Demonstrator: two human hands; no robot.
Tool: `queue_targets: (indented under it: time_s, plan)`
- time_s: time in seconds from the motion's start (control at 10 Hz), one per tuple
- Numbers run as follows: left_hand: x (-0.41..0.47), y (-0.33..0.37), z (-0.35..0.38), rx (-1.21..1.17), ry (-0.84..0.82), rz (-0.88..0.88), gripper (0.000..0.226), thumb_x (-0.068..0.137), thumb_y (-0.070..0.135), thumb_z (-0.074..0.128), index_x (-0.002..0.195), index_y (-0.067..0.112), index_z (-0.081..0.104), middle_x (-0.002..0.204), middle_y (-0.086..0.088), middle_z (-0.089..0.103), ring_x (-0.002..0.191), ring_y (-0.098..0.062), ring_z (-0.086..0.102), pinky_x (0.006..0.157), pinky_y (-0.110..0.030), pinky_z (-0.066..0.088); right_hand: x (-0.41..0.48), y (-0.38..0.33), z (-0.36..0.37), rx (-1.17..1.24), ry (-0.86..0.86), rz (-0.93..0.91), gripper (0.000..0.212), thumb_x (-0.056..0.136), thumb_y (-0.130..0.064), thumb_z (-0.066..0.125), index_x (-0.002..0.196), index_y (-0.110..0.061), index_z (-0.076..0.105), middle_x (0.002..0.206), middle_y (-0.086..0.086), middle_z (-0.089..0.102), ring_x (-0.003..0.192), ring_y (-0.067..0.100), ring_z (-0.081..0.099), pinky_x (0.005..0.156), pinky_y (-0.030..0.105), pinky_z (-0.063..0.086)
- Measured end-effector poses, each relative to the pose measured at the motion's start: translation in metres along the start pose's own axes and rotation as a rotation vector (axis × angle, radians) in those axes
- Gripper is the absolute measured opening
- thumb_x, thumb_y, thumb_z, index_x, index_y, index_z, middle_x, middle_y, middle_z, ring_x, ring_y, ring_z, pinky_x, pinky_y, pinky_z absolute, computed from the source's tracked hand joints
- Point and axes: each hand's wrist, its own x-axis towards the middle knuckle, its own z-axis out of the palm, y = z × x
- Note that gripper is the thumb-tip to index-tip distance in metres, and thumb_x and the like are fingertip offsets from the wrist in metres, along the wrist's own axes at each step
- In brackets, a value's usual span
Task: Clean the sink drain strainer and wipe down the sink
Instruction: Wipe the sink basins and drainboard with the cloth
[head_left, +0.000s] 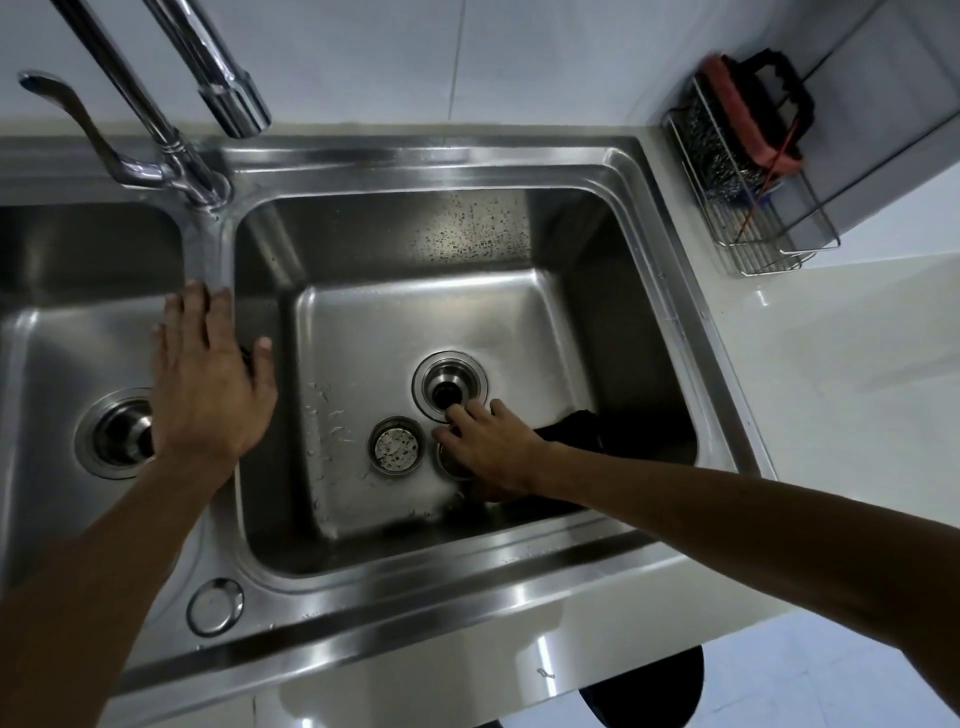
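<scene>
While left hand (208, 384) lies flat on steel sink (441, 161) | right hand (491, 447) beside round perforated strainer (397, 445), grip unclear

White tiled wall (363, 62) with thin grout lines rises behind the glossy cream table (841, 374), which reflects overhead light. A wire rack (763, 244) stands at the right rear corner, holding steel wool (717, 150) and a red-and-black scrubber (753, 104). Pale tiled floor (831, 691) shows below the table edge, beside a dark round object (644, 691)

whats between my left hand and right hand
The round perforated strainer, lying on the sink floor between left hand and right hand, in the head view.
</scene>
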Motion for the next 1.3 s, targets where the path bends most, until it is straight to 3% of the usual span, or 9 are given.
queue_targets:
  time_s: [0.1, 0.3, 0.5, 0.7, 1.0, 1.1, 1.3]
  plan:
    - [-0.001, 0.001, 0.0, 0.002, 0.0, 0.002, 0.068, 0.097, 0.038, 0.032, 0.15, -0.004, 0.031, 0.157, -0.031, 0.026, 0.146, -0.047, 0.022, 0.119, -0.057, 0.018, 0.003, 0.0, -0.002, 0.027, -0.008, 0.021, 0.057, 0.088, -0.023, 0.062, 0.139, -0.009, 0.04, 0.13, 0.021, 0.044, 0.112, 0.04, 0.051, 0.088, 0.054, 0.046]
    - [0.0, -0.002, 0.001, 0.016, -0.028, -0.006, 0.069, 0.098, 0.042, 0.029, 0.151, -0.002, 0.027, 0.159, -0.029, 0.023, 0.148, -0.045, 0.019, 0.12, -0.056, 0.016, -0.022, 0.044, -0.018, 0.148, -0.002, 0.046, 0.085, 0.068, -0.044, 0.08, 0.139, -0.02, 0.039, 0.136, 0.014, 0.042, 0.113, 0.035, 0.052, 0.094, 0.048, 0.048]
    - [0.0, -0.001, 0.0, 0.015, -0.025, -0.007, 0.07, 0.097, 0.043, 0.028, 0.151, -0.002, 0.028, 0.158, -0.03, 0.025, 0.147, -0.047, 0.02, 0.119, -0.057, 0.016, -0.063, 0.08, -0.008, 0.153, -0.206, -0.034, 0.08, 0.077, -0.028, 0.079, 0.146, -0.022, 0.039, 0.136, 0.014, 0.04, 0.117, 0.032, 0.047, 0.1, 0.044, 0.047]
    - [0.001, -0.001, 0.0, 0.011, -0.023, -0.002, 0.069, 0.097, 0.041, 0.031, 0.15, -0.003, 0.028, 0.158, -0.03, 0.024, 0.147, -0.047, 0.02, 0.119, -0.057, 0.017, -0.066, 0.076, 0.009, 0.119, -0.16, -0.123, 0.054, 0.095, -0.013, 0.059, 0.146, -0.025, 0.043, 0.135, 0.008, 0.042, 0.112, 0.028, 0.048, 0.092, 0.045, 0.052]
    - [-0.001, 0.001, -0.001, 0.001, 0.003, 0.01, 0.067, 0.097, 0.037, 0.033, 0.149, -0.004, 0.031, 0.156, -0.032, 0.027, 0.146, -0.049, 0.022, 0.118, -0.058, 0.018, -0.062, 0.072, 0.019, 0.102, -0.179, -0.007, 0.067, 0.091, -0.027, 0.066, 0.15, -0.015, 0.035, 0.131, 0.018, 0.049, 0.115, 0.036, 0.053, 0.088, 0.046, 0.054]
    - [-0.001, 0.001, 0.0, 0.008, 0.002, 0.013, 0.066, 0.097, 0.037, 0.033, 0.149, -0.005, 0.032, 0.155, -0.032, 0.028, 0.145, -0.05, 0.024, 0.118, -0.058, 0.018, -0.064, 0.072, 0.02, 0.106, -0.157, -0.069, 0.055, 0.098, -0.013, 0.053, 0.15, -0.02, 0.038, 0.141, 0.017, 0.041, 0.122, 0.036, 0.046, 0.09, 0.051, 0.054]
    - [-0.001, 0.0, -0.001, 0.024, -0.029, 0.006, 0.068, 0.097, 0.041, 0.031, 0.147, -0.004, 0.033, 0.154, -0.032, 0.03, 0.145, -0.049, 0.023, 0.119, -0.057, 0.018, -0.064, 0.067, 0.026, 0.025, -0.185, -0.044, 0.057, 0.1, -0.012, 0.049, 0.153, -0.013, 0.028, 0.143, 0.023, 0.04, 0.122, 0.041, 0.05, 0.095, 0.053, 0.051]
